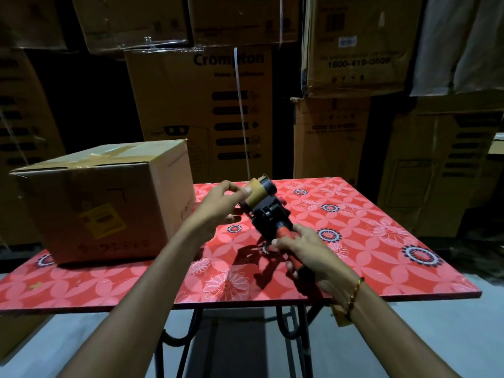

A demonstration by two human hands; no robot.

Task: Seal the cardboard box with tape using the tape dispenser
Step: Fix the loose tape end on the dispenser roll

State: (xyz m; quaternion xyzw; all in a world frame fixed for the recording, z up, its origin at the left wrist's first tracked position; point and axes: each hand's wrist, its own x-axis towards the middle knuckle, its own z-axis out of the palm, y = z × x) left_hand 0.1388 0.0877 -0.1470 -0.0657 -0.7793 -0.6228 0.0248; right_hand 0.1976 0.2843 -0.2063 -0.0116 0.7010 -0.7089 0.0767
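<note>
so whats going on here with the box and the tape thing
A person is holding a tape dispenser above a red floral table. The right hand grips its red handle, while the left hand pinches at the brown tape roll, apparently finding the tape end. The cardboard box sits on the table's left side, flaps closed with some tape already across the top.

Red floral table (pixel 354 214) carries 1 cardboard box (pixel 103 203) at its left.

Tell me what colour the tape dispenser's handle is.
Red, on a black frame; the right hand grips the handle of the tape dispenser. Head view, the only one.
</note>
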